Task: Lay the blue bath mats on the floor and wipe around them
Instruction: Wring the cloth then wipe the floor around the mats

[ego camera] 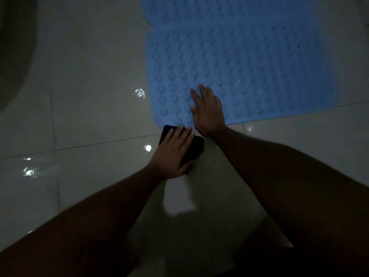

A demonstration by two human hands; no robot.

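Note:
A blue bath mat (249, 62) with rows of bumps lies flat on the pale tiled floor (95, 100), filling the upper right. A second blue mat (219, 11) overlaps it at the top edge. My right hand (207, 112) lies flat, fingers spread, on the near-left corner of the mat. My left hand (173, 154) presses a dark cloth (194, 150) onto the tile just below that corner. The cloth touches the mat's front edge.
The floor is wet and glossy, with bright reflections (139, 93) left of the mat. A dark rounded fixture (14, 48) fills the upper left corner. The room is dim. Grout lines cross the tiles.

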